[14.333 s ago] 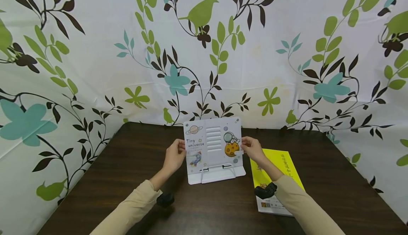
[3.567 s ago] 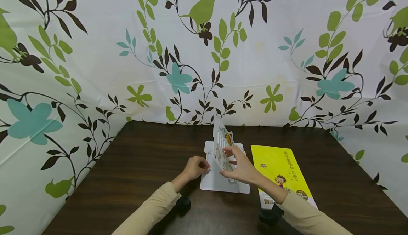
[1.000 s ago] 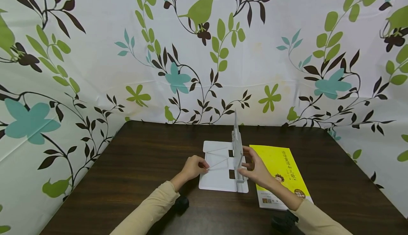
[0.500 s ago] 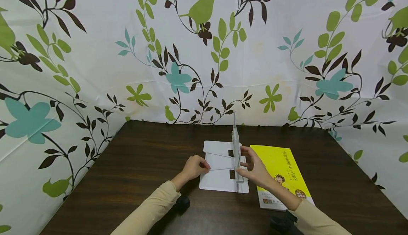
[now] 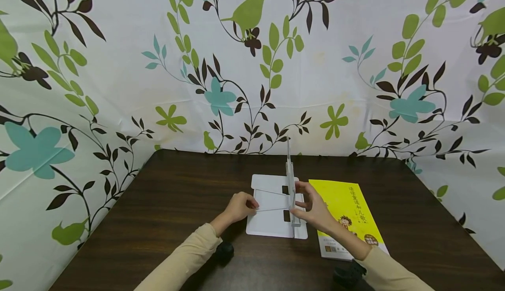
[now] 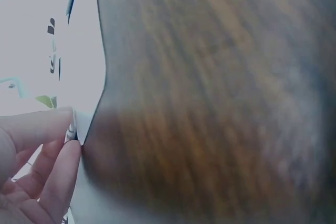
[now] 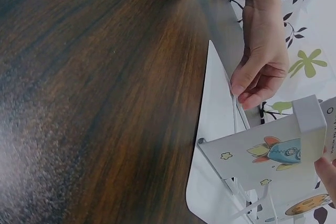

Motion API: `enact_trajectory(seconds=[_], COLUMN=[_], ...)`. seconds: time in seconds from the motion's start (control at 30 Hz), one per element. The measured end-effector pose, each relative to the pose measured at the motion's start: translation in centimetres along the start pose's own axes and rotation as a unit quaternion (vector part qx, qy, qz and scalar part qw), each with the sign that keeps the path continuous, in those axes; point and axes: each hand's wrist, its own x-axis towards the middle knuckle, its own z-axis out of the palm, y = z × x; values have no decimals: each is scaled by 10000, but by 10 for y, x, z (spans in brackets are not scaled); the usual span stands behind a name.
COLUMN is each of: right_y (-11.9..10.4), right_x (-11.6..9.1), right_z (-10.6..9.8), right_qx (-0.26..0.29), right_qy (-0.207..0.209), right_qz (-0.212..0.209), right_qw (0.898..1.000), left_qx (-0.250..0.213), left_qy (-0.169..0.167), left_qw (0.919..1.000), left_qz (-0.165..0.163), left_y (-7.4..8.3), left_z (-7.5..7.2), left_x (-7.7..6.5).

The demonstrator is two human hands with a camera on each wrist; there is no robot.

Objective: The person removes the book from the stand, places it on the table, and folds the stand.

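Note:
A white folding book stand [image 5: 268, 227] lies with its base flat on the table, its printed panel [image 7: 278, 150] raised almost upright and seen edge-on from the head. My left hand [image 5: 239, 207] pinches the thin wire support [image 5: 272, 209] at the base's left edge, thumb against fingertips; this pinch also shows at the left hand [image 6: 39, 166] in the left wrist view. On the panel's other side my right hand [image 5: 314, 207] holds the panel by its edge, thumb and fingers spread. Only a fingertip of it shows in the right wrist view.
A yellow book [image 5: 339, 199] lies just right of the stand, partly under my right forearm. The dark wooden table [image 5: 177, 186] ends at a patterned cloth [image 5: 252, 63] behind.
Earlier the stand faced me between both hands. The panel then leaned left over the base and swung right to nearly upright. In the last second it tipped slightly left; the wire now lies straighter across the base.

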Motion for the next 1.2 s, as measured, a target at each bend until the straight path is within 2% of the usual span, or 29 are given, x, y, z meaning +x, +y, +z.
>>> enact_trajectory(seconds=[0.17, 0.37, 0.53, 0.63, 0.77, 0.9, 1.03, 1.2], right_y=[1, -1, -2, -2, -5, -14, -12, -14], right_x=[1, 3, 6, 8, 10, 12, 14, 17], right_z=[1, 4, 7, 10, 14, 18, 22, 26], right_qx=[-37, 25, 142, 145, -30, -200, -204, -294], right_qy=[27, 43, -32, -35, -32, -93, -178, -276], right_qz=[87, 42, 19, 61, 234, 411, 520, 565], right_qw=[10000, 10000, 9999, 9999, 9997, 9989, 9983, 9976], left_qx=[-62, 17, -195, -445, -1101, -1834, -2227, -2547], left_qy=[-260, -746, -759, -689, -759, -974, -1110, -1102], left_qw=[9996, 9971, 9966, 9960, 9900, 9777, 9685, 9607], left_qz=[93, 177, 258, 347, 440, 315, 86, -88], left_y=[1, 11, 28, 40, 54, 69, 78, 77], left_z=[-9, -35, -57, -65, -69, -70, -67, -62], left_x=[2, 4, 4, 4, 4, 1, -3, -5])
